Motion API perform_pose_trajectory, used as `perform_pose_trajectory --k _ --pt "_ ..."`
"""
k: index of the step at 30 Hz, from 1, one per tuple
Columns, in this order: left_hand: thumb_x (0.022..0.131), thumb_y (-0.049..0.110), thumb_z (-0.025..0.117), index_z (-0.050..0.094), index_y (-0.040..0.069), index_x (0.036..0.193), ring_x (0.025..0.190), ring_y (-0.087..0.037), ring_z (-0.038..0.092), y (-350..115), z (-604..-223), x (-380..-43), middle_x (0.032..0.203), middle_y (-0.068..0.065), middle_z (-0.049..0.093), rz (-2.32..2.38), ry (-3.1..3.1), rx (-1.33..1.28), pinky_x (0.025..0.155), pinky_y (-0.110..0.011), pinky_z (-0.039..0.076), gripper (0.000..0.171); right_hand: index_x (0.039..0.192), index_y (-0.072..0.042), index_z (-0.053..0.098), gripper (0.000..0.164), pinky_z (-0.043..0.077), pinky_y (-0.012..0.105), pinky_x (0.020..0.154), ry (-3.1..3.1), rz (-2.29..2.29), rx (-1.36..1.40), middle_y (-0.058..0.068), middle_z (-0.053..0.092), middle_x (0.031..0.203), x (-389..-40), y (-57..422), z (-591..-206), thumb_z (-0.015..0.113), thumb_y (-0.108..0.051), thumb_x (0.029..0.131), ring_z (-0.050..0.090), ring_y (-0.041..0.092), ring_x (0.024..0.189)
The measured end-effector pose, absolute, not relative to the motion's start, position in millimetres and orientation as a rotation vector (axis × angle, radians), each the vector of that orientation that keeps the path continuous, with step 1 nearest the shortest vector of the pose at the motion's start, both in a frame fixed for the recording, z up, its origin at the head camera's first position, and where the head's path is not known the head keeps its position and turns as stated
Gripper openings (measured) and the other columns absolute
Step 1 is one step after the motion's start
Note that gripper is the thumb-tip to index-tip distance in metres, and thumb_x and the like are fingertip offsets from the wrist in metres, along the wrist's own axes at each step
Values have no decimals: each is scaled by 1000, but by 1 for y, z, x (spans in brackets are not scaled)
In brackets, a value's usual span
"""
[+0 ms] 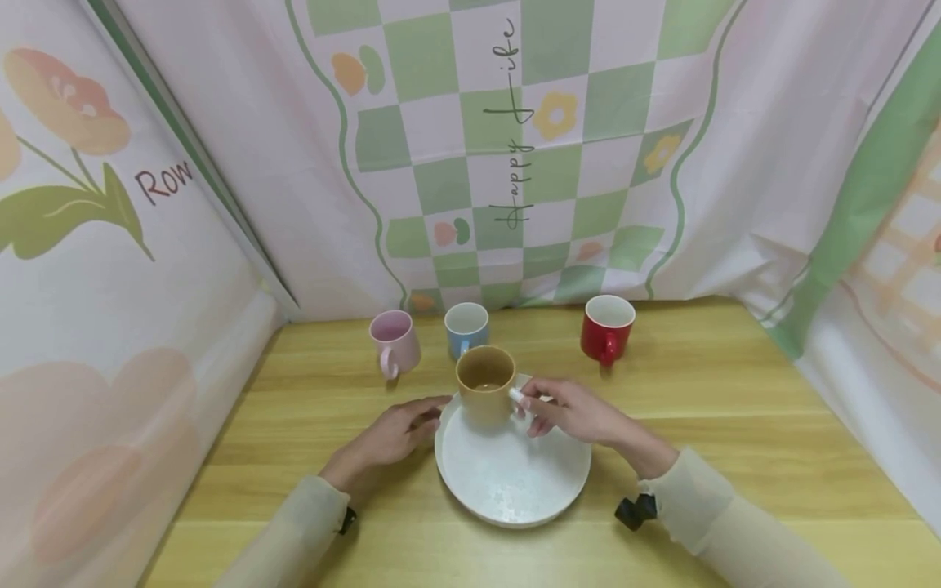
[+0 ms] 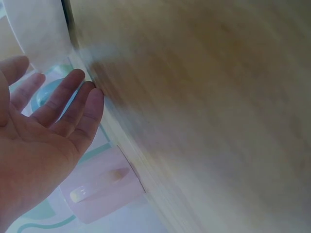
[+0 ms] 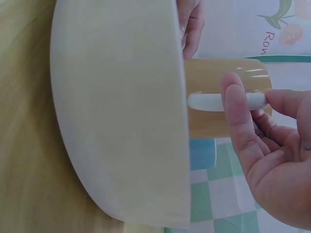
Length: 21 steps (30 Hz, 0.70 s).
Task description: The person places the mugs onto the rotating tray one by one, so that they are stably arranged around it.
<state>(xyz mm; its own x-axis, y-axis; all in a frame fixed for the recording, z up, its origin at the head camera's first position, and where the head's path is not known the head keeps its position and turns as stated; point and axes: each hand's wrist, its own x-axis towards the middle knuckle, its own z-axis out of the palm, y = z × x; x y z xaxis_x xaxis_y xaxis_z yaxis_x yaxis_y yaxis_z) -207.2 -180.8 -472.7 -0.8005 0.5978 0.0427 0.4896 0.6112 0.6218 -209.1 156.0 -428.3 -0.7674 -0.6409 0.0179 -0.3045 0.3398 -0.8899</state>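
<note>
A tan mug (image 1: 485,377) with a white handle (image 3: 206,102) is upright at the far part of a round white plate (image 1: 515,482). My right hand (image 1: 566,408) pinches that handle between thumb and fingers. The plate's rim hides the mug's base in the right wrist view, so I cannot tell whether it rests on the plate. By the plate's left rim lies my left hand (image 1: 393,433), fingers loosely extended and holding nothing. Whether its fingertips touch the rim is unclear. In the left wrist view, the palm of the left hand (image 2: 48,131) shows, with relaxed fingers.
Behind the plate stand a pink mug (image 1: 397,343) at the left and a light blue mug (image 1: 466,327) just behind the tan one. A red mug (image 1: 607,331) is farther right. The wooden table (image 1: 735,457) meets printed cloth (image 1: 485,163) at the back and sides.
</note>
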Motion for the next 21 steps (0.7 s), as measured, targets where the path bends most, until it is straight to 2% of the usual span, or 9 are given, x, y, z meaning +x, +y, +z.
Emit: perform_pose_trajectory --k 14,21 --pt "105 21 51 45 14 150 121 -25 64 -181 -472 -208 134 -14 65 956 2662 904 105 -43 52 46 112 1 62 23 63 31 74 2222 -1406 -851 20 63 111 -209 151 -438 53 -18 104 72 23 82" --pt "105 21 52 45 17 150 119 -23 65 -182 -473 -208 133 -12 66 949 2672 904 105 -41 53 46 113 -1 63 23 63 32 74 2225 -1392 -835 18 64 110 -208 148 -440 53 -19 104 72 23 81"
